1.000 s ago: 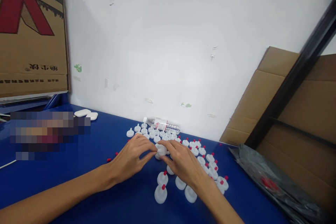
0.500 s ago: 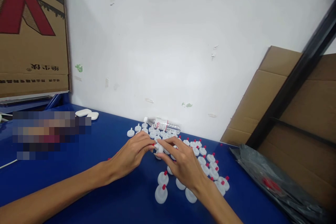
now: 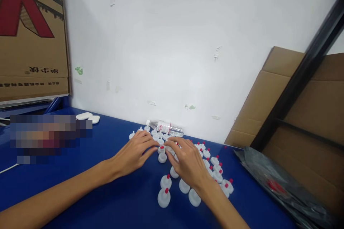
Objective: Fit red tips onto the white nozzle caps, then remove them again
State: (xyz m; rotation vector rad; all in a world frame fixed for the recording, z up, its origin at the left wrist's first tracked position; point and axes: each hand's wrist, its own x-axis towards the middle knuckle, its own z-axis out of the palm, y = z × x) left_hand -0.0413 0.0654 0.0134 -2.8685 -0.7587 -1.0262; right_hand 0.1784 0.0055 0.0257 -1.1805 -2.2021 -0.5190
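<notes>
Several small white plastic caps with red tips (image 3: 164,196) stand scattered over a blue table (image 3: 107,200). My left hand (image 3: 135,154) and my right hand (image 3: 186,164) meet fingertip to fingertip over the middle of the pile. Their fingers are curled and pinched on one white cap (image 3: 162,149) with a red tip, which rests low among the others. More caps lie behind the hands, toward the wall, and to the right of my right wrist.
A clear water bottle (image 3: 166,127) lies on its side against the white wall. Cardboard boxes stand at the left (image 3: 29,35) and right (image 3: 309,107). A black plastic bag (image 3: 279,186) sits at the right edge. Two white pebble-shaped objects (image 3: 87,117) lie far left.
Both hands moved slightly away from me, toward the wall, and lowered the pinched cap down among the other caps. The grip of the fingertips has stayed.
</notes>
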